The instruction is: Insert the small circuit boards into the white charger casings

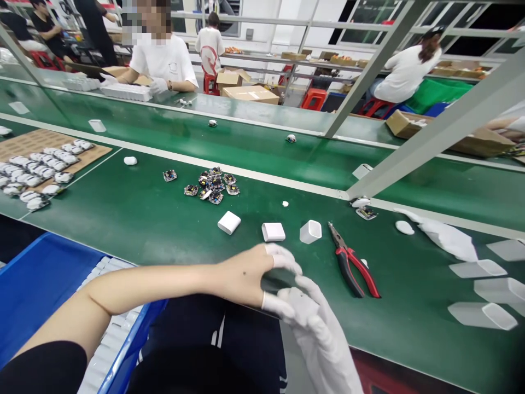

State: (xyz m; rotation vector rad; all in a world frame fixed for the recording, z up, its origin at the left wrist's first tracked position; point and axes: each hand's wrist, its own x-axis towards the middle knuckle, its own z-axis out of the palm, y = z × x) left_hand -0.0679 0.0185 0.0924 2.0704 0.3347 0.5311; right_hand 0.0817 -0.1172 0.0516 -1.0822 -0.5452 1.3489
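My left hand point(248, 273), with white finger covers, reaches in from the left, its thumb and fingers curled towards my right hand point(322, 323). A white glove covers my right hand, whose fingers are bent inward. Between them, against the glove, appears a small whitish piece point(301, 303); white on white hides its kind and outline. Just beyond on the green bench lie white plastic housings: a left one point(229, 222), a middle one point(273, 232) and an open-ended one point(310, 232). Red-and-black needle-nose pliers point(353, 262) lie right of these, jaws slightly apart.
Small circuit boards point(215, 183) lie heaped behind the housings. White-capped assemblies point(36, 164) cover a cardboard sheet at left. More housings point(482, 314) stand at right, near a slanting metal post point(430, 137). A blue bin point(36, 290) holds white parts. Co-workers sit beyond.
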